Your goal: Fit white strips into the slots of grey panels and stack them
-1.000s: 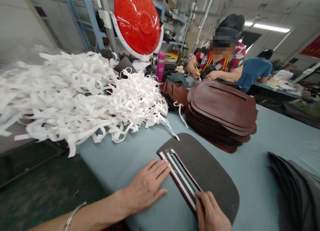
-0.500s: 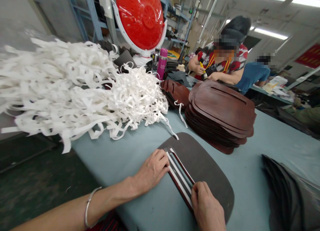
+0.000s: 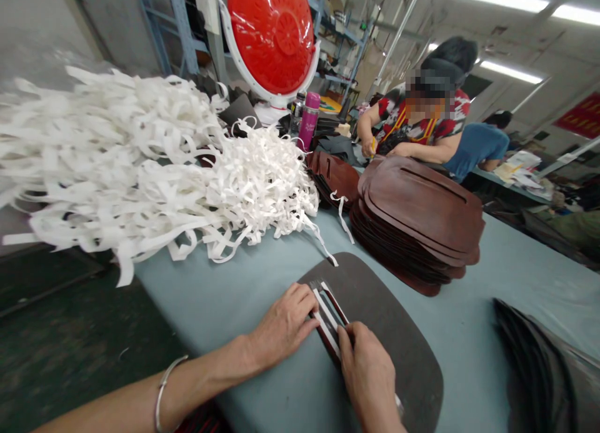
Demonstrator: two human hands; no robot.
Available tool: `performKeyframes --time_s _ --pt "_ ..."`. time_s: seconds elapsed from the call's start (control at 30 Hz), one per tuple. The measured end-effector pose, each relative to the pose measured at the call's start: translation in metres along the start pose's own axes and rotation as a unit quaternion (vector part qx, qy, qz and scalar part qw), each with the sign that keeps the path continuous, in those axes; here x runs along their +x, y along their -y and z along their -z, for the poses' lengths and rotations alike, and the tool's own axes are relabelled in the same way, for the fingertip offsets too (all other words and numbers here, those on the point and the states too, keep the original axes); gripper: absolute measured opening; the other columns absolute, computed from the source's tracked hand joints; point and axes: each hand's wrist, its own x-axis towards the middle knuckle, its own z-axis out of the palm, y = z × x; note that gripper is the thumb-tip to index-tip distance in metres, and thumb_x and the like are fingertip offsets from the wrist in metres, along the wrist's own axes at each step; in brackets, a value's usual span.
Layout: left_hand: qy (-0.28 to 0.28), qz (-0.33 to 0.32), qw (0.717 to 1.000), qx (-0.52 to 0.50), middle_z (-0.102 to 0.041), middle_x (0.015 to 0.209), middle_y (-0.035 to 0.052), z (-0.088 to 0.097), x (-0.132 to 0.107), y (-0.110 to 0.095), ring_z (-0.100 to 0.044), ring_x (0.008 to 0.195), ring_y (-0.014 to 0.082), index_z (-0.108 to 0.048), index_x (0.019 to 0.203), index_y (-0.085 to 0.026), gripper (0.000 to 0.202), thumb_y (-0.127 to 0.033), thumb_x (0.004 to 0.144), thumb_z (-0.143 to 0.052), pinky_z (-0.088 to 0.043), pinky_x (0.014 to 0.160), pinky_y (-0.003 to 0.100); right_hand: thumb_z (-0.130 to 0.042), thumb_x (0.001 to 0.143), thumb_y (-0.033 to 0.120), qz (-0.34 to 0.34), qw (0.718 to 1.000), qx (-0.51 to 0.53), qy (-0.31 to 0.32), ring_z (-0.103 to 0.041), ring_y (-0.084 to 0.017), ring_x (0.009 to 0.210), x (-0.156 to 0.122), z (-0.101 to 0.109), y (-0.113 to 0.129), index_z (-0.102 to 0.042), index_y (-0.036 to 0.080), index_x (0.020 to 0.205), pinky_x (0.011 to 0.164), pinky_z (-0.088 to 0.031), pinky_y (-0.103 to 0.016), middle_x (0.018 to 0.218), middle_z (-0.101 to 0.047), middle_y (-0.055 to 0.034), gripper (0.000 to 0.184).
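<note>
A dark grey panel with rounded corners [image 3: 398, 320] lies flat on the table. Near its left edge is a long slot with dark brown leather edging, and pale strips of white tape [image 3: 327, 323] run alongside. My left hand [image 3: 284, 320] pinches the panel's edge at the slot's far end, fingers curled and thumb below. Over the middle of the slot, my right hand [image 3: 370, 364] presses with thumb and fingers drawn together on the brown edging. It covers the slot's near end. A silver bangle [image 3: 162, 389] circles my left wrist.
A big heap of white paper strips [image 3: 154, 164] covers the left side of the blue-green table [image 3: 272, 389]. Stacked brown leather pieces [image 3: 417, 220] stand beyond the panel. Dark folded pieces [image 3: 539, 358] lie at right. A purple bottle [image 3: 309, 122] and a co-worker [image 3: 417, 120] are behind.
My right hand has slid up along the slot toward my left hand, covering more of its middle. My left hand stays at the far end. The co-worker's hand holding a yellow tool has shifted.
</note>
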Motion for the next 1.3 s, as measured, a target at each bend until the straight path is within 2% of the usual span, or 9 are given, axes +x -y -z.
performKeyframes --time_s 0.13,0.23,0.33,0.47,0.7,0.9,1.07,1.17,1.3 --pt "-0.003 0.007 1.0 -0.014 -0.052 0.096 0.0042 0.001 0.0 0.0 -0.046 0.093 0.0205 -0.049 0.093 -0.017 0.006 -0.013 0.089 -0.051 -0.046 0.085 0.039 -0.042 0.089 0.01 0.053 0.995 0.065 -0.05 -0.058 -0.02 0.08 0.024 -0.013 0.028 -0.06 0.018 0.088 0.069 -0.043 -0.029 0.083 -0.061 -0.0061 0.02" --pt "-0.012 0.02 0.999 -0.033 -0.049 0.112 0.0078 0.0 0.0 -0.001 -0.046 0.107 0.0218 -0.046 0.114 -0.017 0.03 -0.009 0.086 -0.049 -0.045 0.095 0.042 -0.04 0.084 0.002 0.085 0.992 0.076 -0.058 -0.053 -0.021 0.085 0.029 -0.02 0.039 -0.06 0.016 0.098 0.072 -0.043 -0.032 0.09 -0.059 -0.0077 0.028" --pt "-0.006 0.013 1.0 -0.018 -0.041 0.13 0.0109 0.0 0.001 -0.001 -0.042 0.121 0.0222 -0.038 0.132 -0.019 0.05 -0.006 0.084 -0.048 -0.041 0.105 0.043 -0.038 0.084 0.0 0.115 0.989 0.035 -0.081 -0.05 -0.023 0.085 0.025 -0.024 0.043 -0.059 0.013 0.104 0.071 -0.043 -0.035 0.094 -0.058 -0.01 0.032" --pt "0.013 0.001 0.999 0.038 -0.044 0.128 0.0112 -0.002 0.001 0.001 -0.044 0.12 0.0223 -0.047 0.125 -0.018 0.039 -0.008 0.087 -0.046 -0.043 0.105 0.045 -0.034 0.089 0.004 0.144 0.982 -0.03 -0.116 -0.05 -0.025 0.083 0.018 -0.026 0.045 -0.06 0.011 0.104 0.067 -0.044 -0.039 0.091 -0.059 -0.0122 0.031" --pt "0.0 -0.066 0.987 0.149 -0.049 0.13 0.0123 -0.014 -0.004 0.011 -0.045 0.121 0.0244 -0.046 0.129 -0.015 0.038 -0.012 0.092 -0.043 -0.046 0.102 0.045 -0.034 0.088 0.002 0.157 0.974 -0.074 -0.146 -0.05 -0.025 0.079 -0.001 -0.02 0.034 -0.059 0.009 0.102 0.062 -0.043 -0.037 0.086 -0.058 -0.0125 0.029" --pt "0.001 -0.083 0.988 0.131 -0.05 0.129 0.0119 -0.01 -0.003 0.011 -0.044 0.124 0.0232 -0.048 0.129 -0.015 0.037 -0.012 0.092 -0.042 -0.045 0.105 0.046 -0.032 0.091 0.005 0.149 0.979 -0.033 -0.134 -0.05 -0.024 0.081 0.003 -0.02 0.036 -0.059 0.011 0.103 0.065 -0.045 -0.038 0.09 -0.058 -0.012 0.03" --pt "0.002 -0.121 0.983 0.141 -0.054 0.128 0.0099 -0.012 -0.004 0.013 -0.042 0.126 0.0221 -0.049 0.128 -0.013 0.036 -0.013 0.093 -0.041 -0.042 0.109 0.044 -0.036 0.087 0.001 0.141 0.975 -0.1 -0.143 -0.052 -0.025 0.079 0.004 -0.023 0.046 -0.061 0.009 0.101 0.063 -0.046 -0.039 0.089 -0.06 -0.0131 0.03" --pt "0.001 -0.122 0.981 0.153 -0.055 0.125 0.0107 -0.014 -0.004 0.014 -0.043 0.125 0.0223 -0.049 0.128 -0.012 0.038 -0.009 0.091 -0.039 -0.043 0.108 0.045 -0.036 0.085 0.0 0.144 0.971 -0.132 -0.14 -0.053 -0.026 0.078 -0.009 -0.02 0.038 -0.062 0.008 0.1 0.062 -0.047 -0.04 0.088 -0.06 -0.0146 0.031" --pt "0.003 -0.126 0.98 0.154 -0.055 0.126 0.0121 -0.015 -0.005 0.015 -0.043 0.126 0.0236 -0.047 0.131 -0.011 0.04 -0.009 0.091 -0.038 -0.043 0.107 0.047 -0.037 0.086 0.003 0.17 0.97 -0.126 -0.121 -0.054 -0.03 0.091 -0.049 -0.013 -0.004 -0.058 0.005 0.113 0.073 -0.048 -0.042 0.099 -0.06 -0.0179 0.034"
